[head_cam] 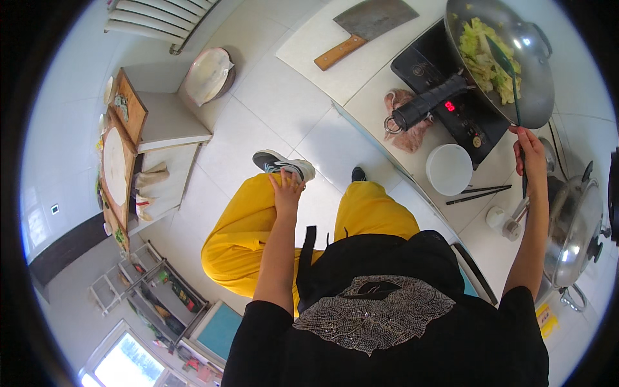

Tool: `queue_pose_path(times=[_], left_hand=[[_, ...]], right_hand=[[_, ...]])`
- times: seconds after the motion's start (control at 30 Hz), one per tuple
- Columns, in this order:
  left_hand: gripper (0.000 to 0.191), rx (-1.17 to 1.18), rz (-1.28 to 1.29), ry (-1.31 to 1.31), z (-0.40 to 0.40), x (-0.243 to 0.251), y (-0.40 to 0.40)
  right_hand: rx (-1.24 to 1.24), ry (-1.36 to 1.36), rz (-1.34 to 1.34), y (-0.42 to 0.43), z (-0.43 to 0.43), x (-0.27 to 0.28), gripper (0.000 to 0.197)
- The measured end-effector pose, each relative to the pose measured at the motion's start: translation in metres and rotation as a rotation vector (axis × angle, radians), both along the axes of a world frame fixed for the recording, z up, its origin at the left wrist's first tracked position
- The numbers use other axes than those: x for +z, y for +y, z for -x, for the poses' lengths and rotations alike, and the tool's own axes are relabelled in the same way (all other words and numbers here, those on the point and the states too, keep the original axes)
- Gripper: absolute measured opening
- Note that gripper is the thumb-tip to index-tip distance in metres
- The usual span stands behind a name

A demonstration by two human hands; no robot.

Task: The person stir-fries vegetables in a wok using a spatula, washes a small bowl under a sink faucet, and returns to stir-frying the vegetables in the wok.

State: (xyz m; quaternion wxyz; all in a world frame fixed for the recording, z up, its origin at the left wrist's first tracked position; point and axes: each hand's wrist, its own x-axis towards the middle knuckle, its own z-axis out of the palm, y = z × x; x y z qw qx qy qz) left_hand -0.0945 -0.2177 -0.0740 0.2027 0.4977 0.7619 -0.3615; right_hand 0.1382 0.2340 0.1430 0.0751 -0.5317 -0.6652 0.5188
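My right hand (528, 150) is closed around the handle of a dark green spatula (503, 60), whose blade rests in chopped cabbage (483, 53) inside a metal wok (537, 87). The wok, with a black handle (430, 101), sits on a black induction cooker (471, 123) with a lit red display. My left hand (287, 191) lies on the raised knee of my yellow trousers, fingers spread, holding nothing. Nearest the cooker are a white round container (449, 169), a pair of dark chopsticks (478, 194) and a reddish cloth (408, 140) under the wok handle.
A cleaver (377, 22) lies on the white counter (358, 82) left of the wok. Small seasoning jars (503, 223) and a lidded steel pot (573, 232) stand at the right. Across the tiled floor are a large basin (209, 76), a cabinet with boards (169, 116) and a rack (164, 295).
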Motion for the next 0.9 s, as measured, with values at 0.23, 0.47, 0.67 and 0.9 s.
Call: queue_pose_path(times=[0.23, 0.47, 0.67, 0.9], left_hand=[[0.021, -0.027, -0.209, 0.043, 0.016, -0.008, 0.005], [0.016, 0.164, -0.09, -0.113, 0.057, 0.048, 0.032], [0.024, 0.314, -0.169, -0.293, 0.063, 0.062, 0.032], [0.024, 0.138, -0.208, -0.453, 0.08, 0.095, 0.016]], right_hand=[[-0.015, 0.018, 0.022, 0.006, -0.005, -0.003, 0.037], [-0.037, 0.042, -0.009, 0.006, -0.013, -0.003, 0.037], [-0.051, 0.072, -0.046, 0.009, -0.024, -0.007, 0.036], [-0.06, 0.085, -0.044, 0.004, -0.03, -0.008, 0.034]])
